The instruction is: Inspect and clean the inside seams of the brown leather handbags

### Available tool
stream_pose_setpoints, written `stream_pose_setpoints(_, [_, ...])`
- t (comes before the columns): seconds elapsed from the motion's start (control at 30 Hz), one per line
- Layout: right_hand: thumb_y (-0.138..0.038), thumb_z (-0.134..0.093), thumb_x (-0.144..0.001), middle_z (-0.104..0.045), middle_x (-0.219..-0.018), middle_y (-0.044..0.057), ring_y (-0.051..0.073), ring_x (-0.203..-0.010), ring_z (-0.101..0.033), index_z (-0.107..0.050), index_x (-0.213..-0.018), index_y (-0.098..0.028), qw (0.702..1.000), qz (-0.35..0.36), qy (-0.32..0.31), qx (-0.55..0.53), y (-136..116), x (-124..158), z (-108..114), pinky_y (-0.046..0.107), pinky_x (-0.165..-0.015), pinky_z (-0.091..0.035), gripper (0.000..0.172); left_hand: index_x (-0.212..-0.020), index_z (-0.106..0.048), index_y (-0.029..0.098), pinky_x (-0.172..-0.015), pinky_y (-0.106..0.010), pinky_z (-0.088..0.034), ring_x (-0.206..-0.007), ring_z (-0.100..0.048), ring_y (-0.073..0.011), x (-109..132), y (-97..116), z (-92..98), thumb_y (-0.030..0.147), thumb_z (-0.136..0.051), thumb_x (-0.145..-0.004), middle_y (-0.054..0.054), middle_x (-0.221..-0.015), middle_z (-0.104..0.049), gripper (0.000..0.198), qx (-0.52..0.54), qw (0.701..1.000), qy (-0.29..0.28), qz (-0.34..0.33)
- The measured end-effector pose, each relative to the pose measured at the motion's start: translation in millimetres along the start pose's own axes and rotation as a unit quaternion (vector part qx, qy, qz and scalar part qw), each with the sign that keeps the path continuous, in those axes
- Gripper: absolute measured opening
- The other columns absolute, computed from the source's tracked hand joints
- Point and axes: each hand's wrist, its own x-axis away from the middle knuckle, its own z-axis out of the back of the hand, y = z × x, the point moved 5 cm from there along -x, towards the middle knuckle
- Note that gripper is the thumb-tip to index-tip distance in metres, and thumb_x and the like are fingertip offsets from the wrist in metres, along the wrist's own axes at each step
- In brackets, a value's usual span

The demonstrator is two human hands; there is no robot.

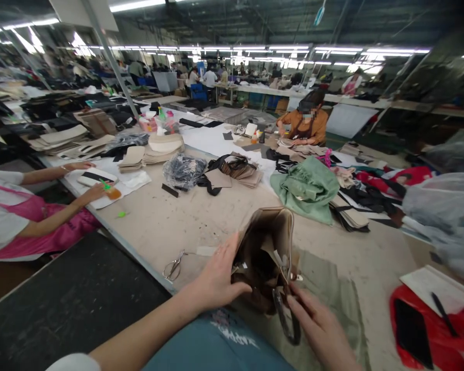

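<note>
A brown bag [261, 226] stands on the table in front of me, its mouth tilted towards me and its inside dark. White tabs show within the mouth. My left hand [218, 275] lies along the bag's left side, fingers stretched out and thumb spread apart near the rim. The fingers of my right hand [313, 317] are closed on the right edge of the bag. Beside those fingers hangs a dark loop [290, 330]; whether it is a strap or a tool's handle I cannot tell. Metal scissors [173, 267] lie left of my left hand.
A green cloth [305, 185] lies heaped beyond the bag. Plastic-wrapped dark material [184, 170] and stacked brown pieces [243, 170] lie farther back. A phone [412, 327] rests on red material at right. One co-worker [19, 211] sits at left, another [307, 123] across the table.
</note>
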Motion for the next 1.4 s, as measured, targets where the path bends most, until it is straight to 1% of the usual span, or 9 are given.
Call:
stream_pose_setpoints(0.13, [-0.039, -0.051, -0.083, -0.066, -0.102, 0.006, 0.022, -0.09, -0.062, -0.064, -0.102, -0.022, 0.96, 0.155, 0.14, 0.188, -46.8, 3.6, 49.1, 0.032, -0.082, -0.048, 0.029, -0.145, -0.001, 0.02, -0.108, -0.043, -0.031, -0.131, -0.032, -0.0284, -5.2, -8.5, -6.5, 0.031, -0.066, -0.07, -0.011, -0.148, -0.023, 0.1, 0.016, 1.0, -0.005, 0.015])
stream_pose_setpoints(0.2, [-0.034, -0.05, -0.085, -0.064, -0.105, 0.006, 0.021, -0.091, -0.061, -0.061, -0.108, -0.022, 0.931, 0.233, 0.151, 0.235, -81.6, -3.3, 52.6, 0.032, -0.083, -0.047, 0.028, -0.145, -0.005, 0.019, -0.108, -0.042, -0.031, -0.13, -0.033, -0.0284, -6.8, -10.0, -3.8, 0.03, -0.066, -0.069, -0.011, -0.147, -0.026, 0.098, 0.018, 1.0, -0.004, 0.008])
stream_pose_setpoints(0.37, [-0.012, -0.047, -0.081, -0.06, -0.111, 0.009, 0.022, -0.11, -0.048, -0.06, -0.111, -0.018, 0.863, 0.349, -0.047, 0.363, -136.9, -47.8, -0.2, 0.036, -0.093, -0.041, 0.033, -0.144, -0.01, 0.02, -0.108, -0.043, -0.031, -0.13, -0.034, -0.0283, -6.9, -10.5, 2.8, 0.036, -0.066, -0.072, -0.011, -0.145, -0.031, 0.093, 0.032, 0.999, 0.023, -0.007])
stream_pose_setpoints(0.5, [-0.008, -0.055, -0.071, -0.064, -0.095, 0.011, 0.027, -0.103, -0.049, -0.066, -0.093, -0.015, 0.814, 0.341, -0.124, 0.453, -138.3, -78.6, -37.0, 0.038, -0.085, -0.041, 0.025, -0.144, -0.009, 0.018, -0.109, -0.042, -0.03, -0.131, -0.033, -0.026, -3.2, -17.3, 2.8, 0.027, -0.059, -0.076, -0.011, -0.145, -0.03, 0.085, 0.032, 0.999, 0.018, 0.004])
stream_pose_setpoints(0.63, [-0.005, -0.052, -0.075, -0.064, -0.078, 0.012, 0.023, -0.08, -0.056, -0.066, -0.079, -0.014, 0.779, 0.305, -0.154, 0.525, -135.6, -97.6, -48.7, 0.031, -0.065, -0.041, 0.017, -0.143, -0.014, 0.019, -0.11, -0.037, -0.03, -0.13, -0.034, -0.0223, -1.3, -15.7, 4.5, 0.011, -0.051, -0.071, -0.006, -0.145, -0.032, 0.081, 0.051, 0.999, 0.007, -0.007])
stream_pose_setpoints(0.9, [-0.01, -0.043, -0.083, -0.06, -0.077, 0.011, 0.027, -0.076, -0.056, -0.06, -0.077, -0.015, 0.804, 0.212, 0.037, 0.555, -148.2, -103.9, 1.7, 0.031, -0.055, -0.035, 0.019, -0.128, -0.045, 0.025, -0.094, -0.029, -0.045, -0.109, -0.056, -0.0192, -4.6, -8.8, 12.5, 0.019, -0.051, -0.08, 0.0, -0.122, -0.059, 0.049, 0.072, 0.995, 0.06, 0.015])
stream_pose_setpoints(1.03, [-0.03, -0.051, -0.084, -0.06, -0.084, 0.007, 0.023, -0.082, -0.054, -0.06, -0.087, -0.019, 0.845, 0.29, -0.069, 0.444, -153.3, -72.2, -23.1, 0.032, -0.066, -0.039, 0.014, -0.127, -0.047, 0.025, -0.087, -0.027, -0.048, -0.1, -0.06, -0.0183, -5.4, -3.6, 13.7, 0.021, -0.05, -0.083, 0.0, -0.112, -0.064, 0.044, 0.06, 0.996, 0.062, 0.009])
stream_pose_setpoints(1.13, [-0.04, -0.056, -0.08, -0.06, -0.083, 0.005, 0.021, -0.082, -0.054, -0.059, -0.085, -0.02, 0.869, 0.28, -0.155, 0.378, -145.7, -60.6, -48.5, 0.03, -0.068, -0.04, 0.021, -0.124, -0.05, 0.021, -0.084, -0.028, -0.048, -0.095, -0.061, -0.0189, -5.6, -3.6, 12.1, 0.018, -0.049, -0.081, -0.003, -0.107, -0.065, 0.043, 0.044, 0.997, 0.056, 0.019])
stream_pose_setpoints(1.4, [-0.016, -0.051, -0.077, -0.061, -0.081, 0.003, 0.02, -0.081, -0.056, -0.054, -0.08, -0.021, 0.878, 0.258, -0.158, 0.371, -128.0, -77.8, -62.5, 0.029, -0.068, -0.038, 0.006, -0.112, -0.058, 0.022, -0.077, -0.025, -0.046, -0.085, -0.061, -0.0159, -6.4, -7.5, 13.2, 0.021, -0.047, -0.085, 0.0, -0.097, -0.067, 0.029, 0.032, 0.997, 0.061, 0.043])
